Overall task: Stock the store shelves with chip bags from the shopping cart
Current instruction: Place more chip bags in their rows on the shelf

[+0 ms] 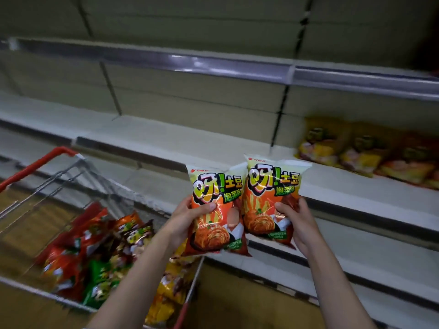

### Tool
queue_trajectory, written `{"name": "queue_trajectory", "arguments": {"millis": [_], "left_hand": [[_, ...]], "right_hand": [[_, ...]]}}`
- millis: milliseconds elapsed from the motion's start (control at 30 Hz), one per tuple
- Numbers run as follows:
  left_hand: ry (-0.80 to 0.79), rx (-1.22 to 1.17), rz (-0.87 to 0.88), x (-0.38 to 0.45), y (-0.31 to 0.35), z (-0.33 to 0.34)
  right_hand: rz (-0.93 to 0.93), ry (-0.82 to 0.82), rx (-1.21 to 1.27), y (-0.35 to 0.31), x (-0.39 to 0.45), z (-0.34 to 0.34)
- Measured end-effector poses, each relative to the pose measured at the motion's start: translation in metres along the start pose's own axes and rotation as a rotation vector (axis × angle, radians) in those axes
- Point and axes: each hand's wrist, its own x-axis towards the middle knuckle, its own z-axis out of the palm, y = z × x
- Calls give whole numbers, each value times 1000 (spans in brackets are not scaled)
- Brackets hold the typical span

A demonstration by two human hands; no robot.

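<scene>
Two bare arms reach up from the bottom of the view. Past them, the middle shelf [213,138] has lots of bare room on its left and middle part, and its front edge runs across behind the bags being held. On the right end of that shelf lies a row of yellow and orange chip bags [356,150], blurry. Down on the left stands the shopping cart [40,162] with a red rim, full of red, green and yellow bags [95,252], close by the left arm. The left hand [187,219] grips the left chip bag [213,210] by its side. The right hand [297,219] grips the right chip bag [270,200] the same way. Both bags stand upright, side by side and touching, in front of the shelves.
</scene>
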Motion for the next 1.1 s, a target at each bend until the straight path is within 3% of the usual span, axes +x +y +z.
{"name": "queue_trajectory", "arguments": {"millis": [233,533,1100], "left_hand": [[-218,88,10,6,-14,170],[-383,132,41,-6,-49,346],[-652,272,-21,29,-95,565]], "right_hand": [[-111,204,47,-46,-54,-164],[-176,354,56,-85,-113,-330],[-199,610,134,-110,-164,-514]]}}
